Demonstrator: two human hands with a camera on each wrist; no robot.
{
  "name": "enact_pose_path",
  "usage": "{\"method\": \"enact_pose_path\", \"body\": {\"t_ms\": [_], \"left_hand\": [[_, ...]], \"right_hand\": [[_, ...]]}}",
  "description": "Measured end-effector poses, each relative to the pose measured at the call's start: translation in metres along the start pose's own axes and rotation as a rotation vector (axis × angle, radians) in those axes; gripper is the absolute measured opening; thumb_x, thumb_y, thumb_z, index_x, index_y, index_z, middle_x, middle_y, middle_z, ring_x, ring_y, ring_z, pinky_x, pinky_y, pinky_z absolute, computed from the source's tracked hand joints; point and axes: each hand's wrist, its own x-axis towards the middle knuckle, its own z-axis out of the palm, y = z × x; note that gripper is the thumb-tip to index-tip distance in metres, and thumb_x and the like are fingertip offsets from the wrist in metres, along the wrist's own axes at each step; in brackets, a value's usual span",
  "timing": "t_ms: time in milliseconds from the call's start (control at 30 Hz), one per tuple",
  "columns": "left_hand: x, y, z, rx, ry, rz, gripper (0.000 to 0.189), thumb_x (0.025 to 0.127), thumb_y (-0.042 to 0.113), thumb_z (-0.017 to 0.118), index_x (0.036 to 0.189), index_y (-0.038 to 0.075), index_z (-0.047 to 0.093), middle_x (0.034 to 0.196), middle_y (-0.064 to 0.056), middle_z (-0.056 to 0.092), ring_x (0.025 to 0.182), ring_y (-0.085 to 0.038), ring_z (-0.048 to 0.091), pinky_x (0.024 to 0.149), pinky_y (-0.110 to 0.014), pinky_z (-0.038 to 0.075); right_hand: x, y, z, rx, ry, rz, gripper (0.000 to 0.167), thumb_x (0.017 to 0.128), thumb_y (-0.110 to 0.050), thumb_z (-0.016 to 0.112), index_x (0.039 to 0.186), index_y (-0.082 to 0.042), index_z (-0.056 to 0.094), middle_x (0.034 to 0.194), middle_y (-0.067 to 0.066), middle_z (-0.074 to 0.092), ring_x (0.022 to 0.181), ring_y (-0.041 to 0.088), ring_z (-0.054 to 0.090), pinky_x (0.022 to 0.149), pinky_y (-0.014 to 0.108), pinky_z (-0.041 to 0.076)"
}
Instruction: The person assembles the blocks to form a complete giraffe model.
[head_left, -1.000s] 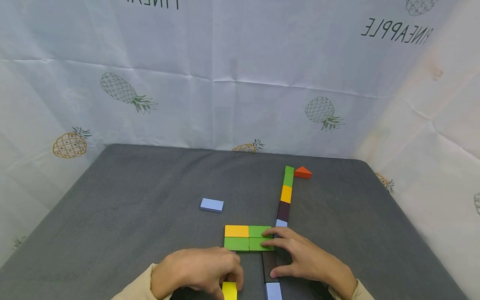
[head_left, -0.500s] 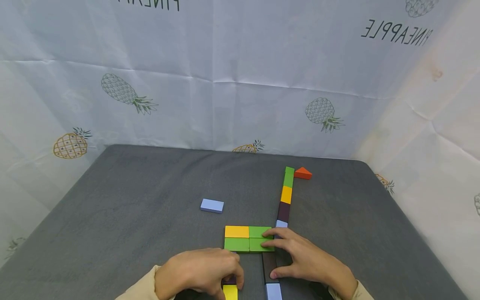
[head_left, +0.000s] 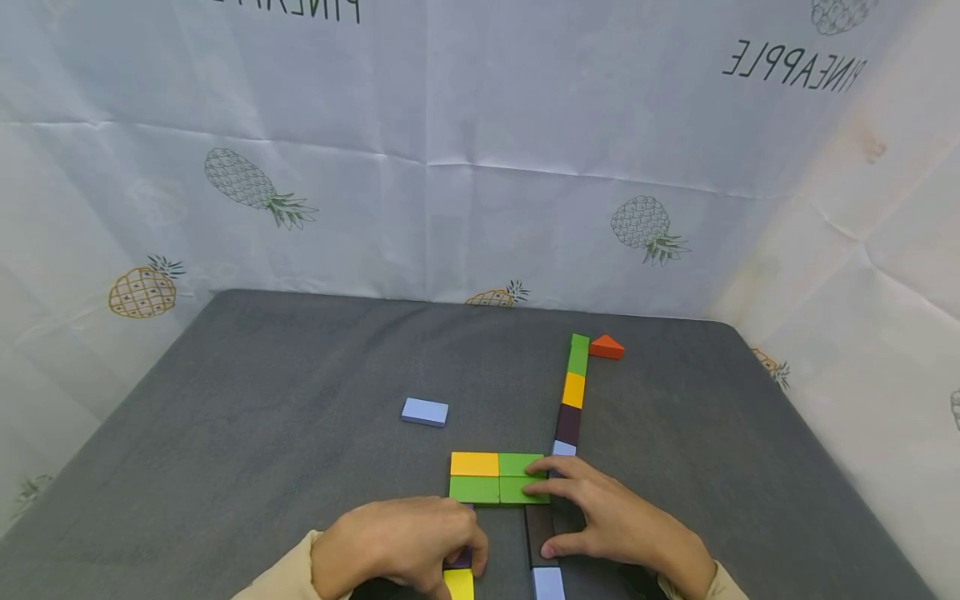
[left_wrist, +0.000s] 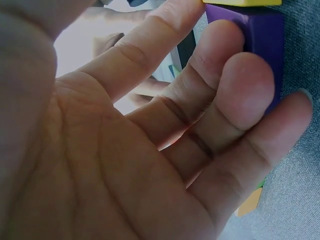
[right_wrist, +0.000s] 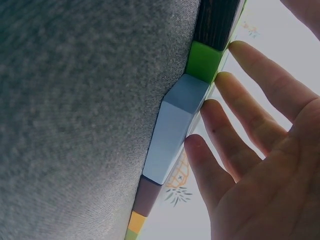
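Note:
My left hand (head_left: 405, 537) is curled over the lower end of the block layout, thumb and index finger on either side of a yellow block (head_left: 459, 585). Just above it lies a purple block (left_wrist: 267, 40), with the other fingertips against its side in the left wrist view. My right hand (head_left: 615, 521) lies spread, two fingertips on the right-hand green blocks (head_left: 512, 490) and the thumb on a dark block (head_left: 537, 533). Beside those green blocks are an orange-yellow block (head_left: 474, 463) and another green one (head_left: 474, 490), making a rectangle. A light blue block (right_wrist: 172, 135) lies under the right fingers.
A row runs away from me: light blue, dark purple (head_left: 567, 425), orange-yellow (head_left: 573, 390) and green (head_left: 577, 358). A red triangular block (head_left: 606, 347) touches its far end. One loose light blue block (head_left: 424, 412) lies left. Another (head_left: 547, 583) sits at the near edge.
The yellow block has shifted slightly toward me, then a little left, with my left hand moving a little too. More of the purple block shows. My right hand stays in place.

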Motion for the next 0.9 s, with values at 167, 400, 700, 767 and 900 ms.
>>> {"method": "enact_pose_path", "body": {"t_ms": [167,400,700,767,900], "left_hand": [[0.0001,0.0001,0.0010,0.008,0.011,-0.004,0.028,0.068,0.021,0.089,0.091,0.026,0.074,0.074,0.018,0.050,0.064,0.009,0.043,0.059,-0.007,0.039],[-0.0001,-0.0006,0.0016,0.025,0.029,0.009,0.030,0.067,0.020,0.090,0.092,0.026,0.074,0.074,0.018,0.051,0.064,0.009,0.043,0.058,-0.006,0.038],[0.0009,-0.0020,0.0009,0.002,0.018,0.021,0.026,0.069,0.021,0.089,0.090,0.025,0.073,0.073,0.018,0.051,0.064,0.009,0.043,0.058,-0.007,0.038],[0.0010,-0.0022,0.0008,-0.009,0.014,0.023,0.026,0.070,0.020,0.089,0.090,0.024,0.073,0.073,0.017,0.051,0.063,0.009,0.043,0.057,-0.007,0.038],[0.0010,-0.0025,0.0008,-0.013,0.015,0.025,0.025,0.070,0.020,0.089,0.089,0.024,0.073,0.072,0.017,0.051,0.063,0.009,0.043,0.057,-0.007,0.038]], "right_hand": [[0.0000,-0.0002,0.0000,0.001,-0.003,0.003,0.059,0.082,-0.062,0.069,0.129,-0.026,0.065,0.141,-0.006,0.051,0.126,0.018,0.052,0.099,0.039,0.049],[0.0005,-0.0004,0.0004,0.010,-0.023,0.042,0.060,0.081,-0.061,0.070,0.129,-0.027,0.065,0.141,-0.008,0.050,0.127,0.016,0.051,0.101,0.040,0.049],[0.0007,-0.0001,-0.0003,0.016,-0.030,0.042,0.060,0.081,-0.062,0.070,0.129,-0.026,0.065,0.142,-0.008,0.050,0.127,0.016,0.051,0.101,0.040,0.049],[0.0004,-0.0001,-0.0002,0.014,-0.024,0.031,0.060,0.082,-0.062,0.069,0.129,-0.026,0.065,0.141,-0.007,0.050,0.126,0.017,0.051,0.100,0.040,0.049],[0.0000,0.0002,0.0001,0.007,-0.015,0.012,0.060,0.082,-0.062,0.068,0.129,-0.025,0.065,0.141,-0.006,0.051,0.125,0.018,0.052,0.099,0.039,0.050]]}}
